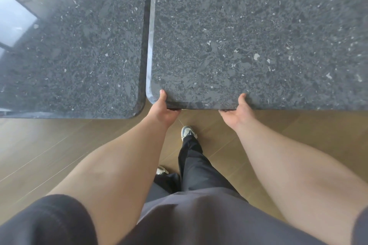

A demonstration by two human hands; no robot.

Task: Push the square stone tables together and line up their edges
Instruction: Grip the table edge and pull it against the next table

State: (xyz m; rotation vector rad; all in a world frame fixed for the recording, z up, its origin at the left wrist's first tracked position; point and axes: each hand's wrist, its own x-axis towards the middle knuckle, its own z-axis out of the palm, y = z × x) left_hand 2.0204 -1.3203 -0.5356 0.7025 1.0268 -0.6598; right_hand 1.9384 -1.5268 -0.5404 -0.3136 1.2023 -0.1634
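Sleeves and forearms: nearest the lens, my dark sleeves and bare forearms reach forward over my trousers and the wooden floor (59, 145).
Left hand (164, 108): clamped on the near edge of the right stone table (258, 36), just beside its rounded near-left corner, thumb on top, fingers curled underneath and out of sight.
Right hand (237, 113): clamped on the same near edge further right, thumb on top, fingers hidden below the slab.
Left stone table (69, 45): sits beside the right one with only a thin dark seam between their facing sides; I cannot tell whether they touch.
Alignment: the left table's near edge lies closer to me than the one I hold, so the near edges are not flush.
Step in hand: I judge the closing is mostly done and the lining-up remains.
Risk, pinch: my left thumb is close to the seam and could be caught if the slabs meet hard.
Risk, chipping: polished stone corners may chip if I jerk them together.
Risk, overshoot: a heavy top may slide past flush, or skew.
Risk, feet: my shoe (188, 132) is under the edge.
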